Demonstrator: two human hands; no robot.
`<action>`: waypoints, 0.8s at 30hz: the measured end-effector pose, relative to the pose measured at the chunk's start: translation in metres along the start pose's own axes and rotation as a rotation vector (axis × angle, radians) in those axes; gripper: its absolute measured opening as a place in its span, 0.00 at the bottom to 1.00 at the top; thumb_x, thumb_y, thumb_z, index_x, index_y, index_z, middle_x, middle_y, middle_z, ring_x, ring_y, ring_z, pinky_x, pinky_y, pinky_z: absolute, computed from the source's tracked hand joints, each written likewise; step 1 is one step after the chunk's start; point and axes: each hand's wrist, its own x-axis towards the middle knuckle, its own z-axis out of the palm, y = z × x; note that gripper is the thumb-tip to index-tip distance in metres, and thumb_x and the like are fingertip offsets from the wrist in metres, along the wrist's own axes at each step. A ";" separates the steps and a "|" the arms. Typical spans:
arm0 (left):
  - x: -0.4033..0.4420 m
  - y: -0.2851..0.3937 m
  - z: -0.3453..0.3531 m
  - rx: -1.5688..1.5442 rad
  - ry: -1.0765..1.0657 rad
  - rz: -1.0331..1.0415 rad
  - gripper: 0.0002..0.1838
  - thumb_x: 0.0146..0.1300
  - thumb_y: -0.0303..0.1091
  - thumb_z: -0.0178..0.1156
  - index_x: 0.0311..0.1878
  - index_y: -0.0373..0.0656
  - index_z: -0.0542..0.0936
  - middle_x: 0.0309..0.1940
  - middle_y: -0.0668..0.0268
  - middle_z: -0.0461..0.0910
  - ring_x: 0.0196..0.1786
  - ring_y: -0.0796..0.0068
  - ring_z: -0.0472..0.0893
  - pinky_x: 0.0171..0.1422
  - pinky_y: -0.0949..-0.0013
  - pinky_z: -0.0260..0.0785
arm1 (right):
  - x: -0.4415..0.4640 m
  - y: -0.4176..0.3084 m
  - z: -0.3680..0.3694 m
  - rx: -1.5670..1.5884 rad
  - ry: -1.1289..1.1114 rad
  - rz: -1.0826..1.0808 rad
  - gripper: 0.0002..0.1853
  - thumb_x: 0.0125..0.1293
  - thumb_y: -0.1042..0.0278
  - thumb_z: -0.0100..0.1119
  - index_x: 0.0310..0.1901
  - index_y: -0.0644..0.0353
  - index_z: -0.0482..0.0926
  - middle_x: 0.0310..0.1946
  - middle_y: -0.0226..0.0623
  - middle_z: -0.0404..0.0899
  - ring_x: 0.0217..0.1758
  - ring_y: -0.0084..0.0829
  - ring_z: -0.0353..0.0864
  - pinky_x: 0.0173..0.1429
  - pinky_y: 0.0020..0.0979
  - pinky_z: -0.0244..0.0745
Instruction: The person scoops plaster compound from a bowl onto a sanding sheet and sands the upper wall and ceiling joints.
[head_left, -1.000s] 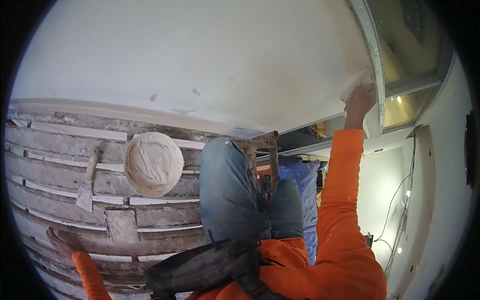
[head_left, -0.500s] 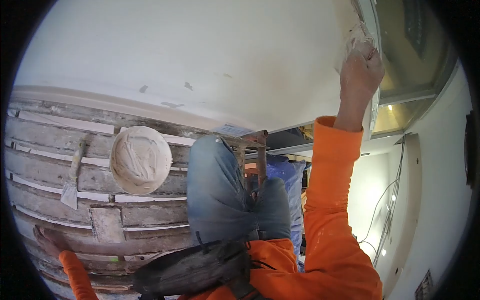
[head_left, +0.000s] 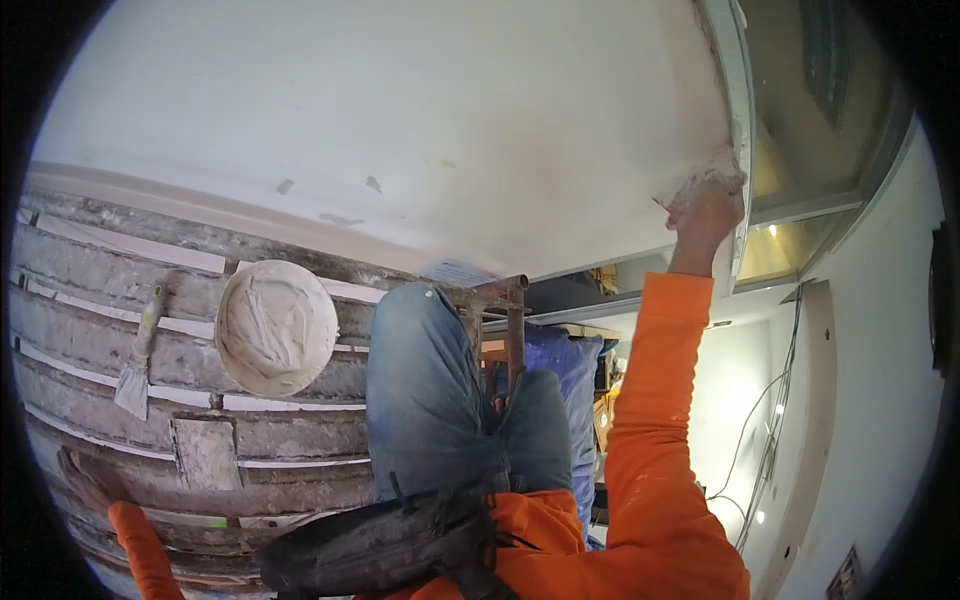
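Note:
My right hand (head_left: 708, 215) is closed against the white wall panel (head_left: 480, 110), right beside the pale frame along its edge. Whitish putty covers its fingers, and a thin dark edge sticks out to the left; what it grips is mostly hidden. Down at the far left, my left hand (head_left: 88, 482) rests with its fingers stretched out on the plank platform (head_left: 300, 435). Near it lie a flat, putty-stained plate (head_left: 207, 453) and a putty knife (head_left: 140, 350) with a whitened blade. A round tub (head_left: 276, 328) of pale putty stands on the planks.
Gaps run between the worn planks. A rusty metal post (head_left: 516, 330) rises by my knees, with blue sheeting (head_left: 565, 380) beyond it. Glazed panels (head_left: 810, 130) adjoin the frame. Cables (head_left: 770, 430) hang along the wall at right. A black bag (head_left: 385, 545) lies across my waist.
My right hand has moved down along the panel's edge, towards me, still closed. My left hand stays on the planks. The view has shifted slightly.

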 end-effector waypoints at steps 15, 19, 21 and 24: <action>-0.001 -0.036 0.021 0.033 -0.012 0.050 0.30 0.72 0.52 0.39 0.66 0.37 0.64 0.66 0.53 0.65 0.69 0.56 0.63 0.74 0.59 0.52 | -0.090 -0.144 0.063 0.042 -0.784 -0.333 0.19 0.55 0.79 0.46 0.50 0.67 0.72 0.50 0.46 0.74 0.56 0.41 0.73 0.61 0.39 0.68; 0.000 -0.010 0.010 0.043 0.004 0.021 0.30 0.73 0.52 0.39 0.66 0.38 0.65 0.65 0.54 0.66 0.69 0.55 0.64 0.73 0.59 0.54 | -0.082 -0.089 0.033 0.953 -0.629 0.583 0.19 0.55 0.78 0.49 0.50 0.71 0.71 0.48 0.45 0.75 0.52 0.40 0.76 0.59 0.43 0.72; -0.001 -0.020 0.017 0.005 0.037 0.050 0.28 0.73 0.50 0.39 0.65 0.38 0.66 0.65 0.54 0.66 0.68 0.54 0.64 0.72 0.59 0.55 | -0.083 -0.077 0.016 0.992 -0.590 0.584 0.18 0.56 0.78 0.48 0.50 0.71 0.72 0.50 0.45 0.75 0.55 0.40 0.76 0.62 0.44 0.71; 0.002 -0.013 0.011 -0.008 -0.025 -0.040 0.28 0.72 0.50 0.42 0.65 0.38 0.66 0.65 0.53 0.66 0.68 0.54 0.64 0.72 0.59 0.56 | -0.090 -0.073 0.005 0.524 -0.510 0.233 0.17 0.59 0.78 0.47 0.50 0.71 0.72 0.51 0.47 0.75 0.55 0.41 0.76 0.63 0.44 0.70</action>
